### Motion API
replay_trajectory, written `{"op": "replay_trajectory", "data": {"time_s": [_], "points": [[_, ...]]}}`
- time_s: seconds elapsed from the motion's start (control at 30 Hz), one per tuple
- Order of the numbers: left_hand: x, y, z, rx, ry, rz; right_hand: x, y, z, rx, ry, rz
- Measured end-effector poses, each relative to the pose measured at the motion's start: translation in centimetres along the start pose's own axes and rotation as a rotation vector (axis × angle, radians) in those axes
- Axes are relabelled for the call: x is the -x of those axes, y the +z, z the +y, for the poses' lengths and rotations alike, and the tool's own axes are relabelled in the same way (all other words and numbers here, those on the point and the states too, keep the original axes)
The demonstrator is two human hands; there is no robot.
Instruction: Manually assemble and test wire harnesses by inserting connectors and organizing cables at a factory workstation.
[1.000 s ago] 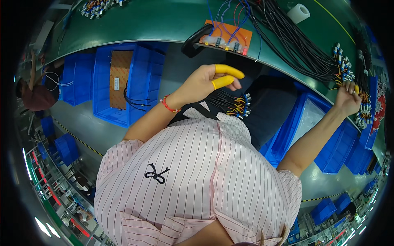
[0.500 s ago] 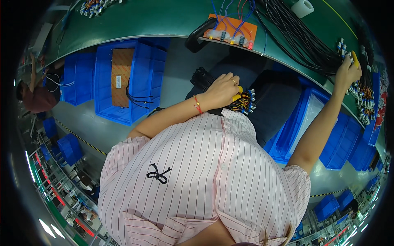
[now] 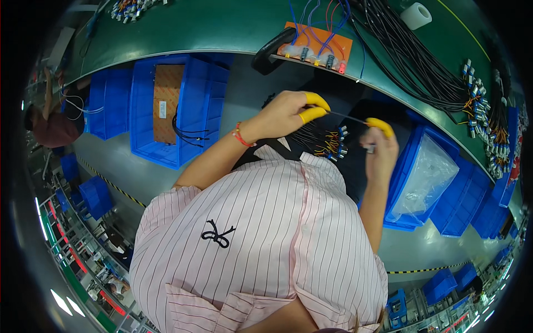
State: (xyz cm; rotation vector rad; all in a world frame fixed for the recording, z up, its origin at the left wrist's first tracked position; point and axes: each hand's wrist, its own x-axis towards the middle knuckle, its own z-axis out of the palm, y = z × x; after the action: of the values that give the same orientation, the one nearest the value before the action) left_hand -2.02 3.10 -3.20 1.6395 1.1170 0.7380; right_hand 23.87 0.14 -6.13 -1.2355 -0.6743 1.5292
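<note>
A thin black cable is stretched between my two hands above my lap. My left hand, with yellow finger covers, pinches it between thumb and forefinger. My right hand, a little blurred, is closed on the cable farther right, and a small silvery connector shows by its fingers. Below the hands, a bundle of black cables with orange and yellow wires and metal connectors lies across my lap. More long black cables lie on the green table, their connector ends near its right edge.
An orange board with coloured sockets and wires sits at the table's front edge, beside a black curved handle. A white roll stands behind. Blue bins flank me; one holds clear plastic. Another person is far left.
My right hand has come from the table's cable ends to in front of me, now holding a cable. My left hand has lifted off the lap bundle and pinches the same cable.
</note>
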Motion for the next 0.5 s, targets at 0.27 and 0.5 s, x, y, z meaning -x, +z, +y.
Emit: {"op": "replay_trajectory", "data": {"time_s": [0.27,0.5], "points": [[1.8,-4.4,-0.6,0.086,-0.161,0.260,-2.5,-10.3,-6.1,-0.883,-0.240,0.216],[1.3,-2.1,-0.8,1.124,-0.081,0.249,-2.6,-15.6,-3.9,-0.725,-0.206,0.032]]}}
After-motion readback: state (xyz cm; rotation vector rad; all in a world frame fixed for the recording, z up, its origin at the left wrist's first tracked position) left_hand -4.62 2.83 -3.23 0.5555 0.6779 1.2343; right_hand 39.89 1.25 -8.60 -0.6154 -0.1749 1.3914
